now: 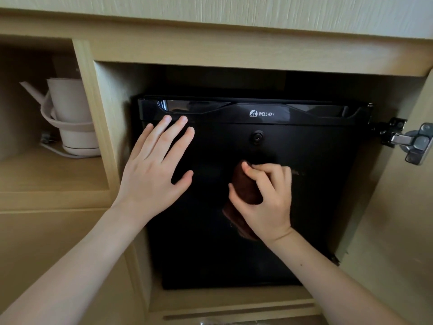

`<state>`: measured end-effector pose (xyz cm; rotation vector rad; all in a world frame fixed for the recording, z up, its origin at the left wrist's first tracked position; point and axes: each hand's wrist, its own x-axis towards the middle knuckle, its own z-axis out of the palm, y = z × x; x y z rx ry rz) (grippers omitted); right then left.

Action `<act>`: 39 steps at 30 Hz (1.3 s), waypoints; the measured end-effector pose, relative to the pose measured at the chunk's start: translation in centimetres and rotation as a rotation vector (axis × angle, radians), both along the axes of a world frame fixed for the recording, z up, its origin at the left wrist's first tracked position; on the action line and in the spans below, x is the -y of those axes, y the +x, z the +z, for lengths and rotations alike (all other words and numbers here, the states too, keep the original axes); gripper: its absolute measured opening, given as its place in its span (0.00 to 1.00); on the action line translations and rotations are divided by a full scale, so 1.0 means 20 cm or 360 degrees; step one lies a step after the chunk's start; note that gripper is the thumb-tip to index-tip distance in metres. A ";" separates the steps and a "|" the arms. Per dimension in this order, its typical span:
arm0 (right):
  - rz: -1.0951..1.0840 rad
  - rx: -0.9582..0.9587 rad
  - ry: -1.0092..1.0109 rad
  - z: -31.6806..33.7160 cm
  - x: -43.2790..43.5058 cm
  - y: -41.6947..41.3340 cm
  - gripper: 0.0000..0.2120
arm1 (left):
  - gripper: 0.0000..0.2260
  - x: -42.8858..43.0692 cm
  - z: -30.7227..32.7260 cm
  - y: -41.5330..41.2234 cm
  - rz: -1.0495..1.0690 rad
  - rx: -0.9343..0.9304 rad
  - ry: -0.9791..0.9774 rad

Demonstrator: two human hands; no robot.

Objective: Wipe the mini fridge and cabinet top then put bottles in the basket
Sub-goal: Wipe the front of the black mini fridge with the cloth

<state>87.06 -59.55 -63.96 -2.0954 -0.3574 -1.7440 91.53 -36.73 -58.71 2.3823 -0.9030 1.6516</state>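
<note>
A black mini fridge (311, 188) with a white WELLWAY logo stands inside a light wooden cabinet bay, its door closed. My left hand (154, 170) lies flat against the upper left of the fridge door, fingers spread and straight. My right hand (264, 200) grips a bunched dark brown cloth (246, 186) and holds it against the middle of the door. Part of the cloth hangs below my right palm. No bottles or basket are in view.
The cabinet door (398, 219) stands open at the right, with a metal hinge (414, 143) at its upper edge. In the left compartment a pale electric kettle (72, 116) sits on a shelf with its cord. The cabinet top edge (234, 22) runs above.
</note>
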 end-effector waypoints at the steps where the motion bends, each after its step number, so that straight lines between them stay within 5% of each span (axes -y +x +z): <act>1: 0.0027 -0.0004 0.0000 0.01 0.01 0.00 0.18 | 0.31 0.00 0.00 0.00 0.0000 0.0010 0.0005; 11: -0.0043 0.0205 0.0401 0.27 0.20 0.01 0.18 | 0.32 0.08 0.00 0.02 0.0001 0.0008 0.0087; 21: 0.0006 -0.0044 -0.0065 -0.09 0.06 -0.01 0.15 | 0.32 0.08 0.00 0.02 -0.0024 0.0006 0.0085; 32: -0.0019 0.0182 0.0476 0.29 0.26 -0.01 0.17 | 0.33 0.14 0.00 0.02 0.0020 0.0040 0.0104; 39: -0.0062 -0.0009 0.0151 -0.04 0.11 -0.02 0.15 | 0.32 0.16 -0.01 0.02 -0.0033 0.0014 0.0065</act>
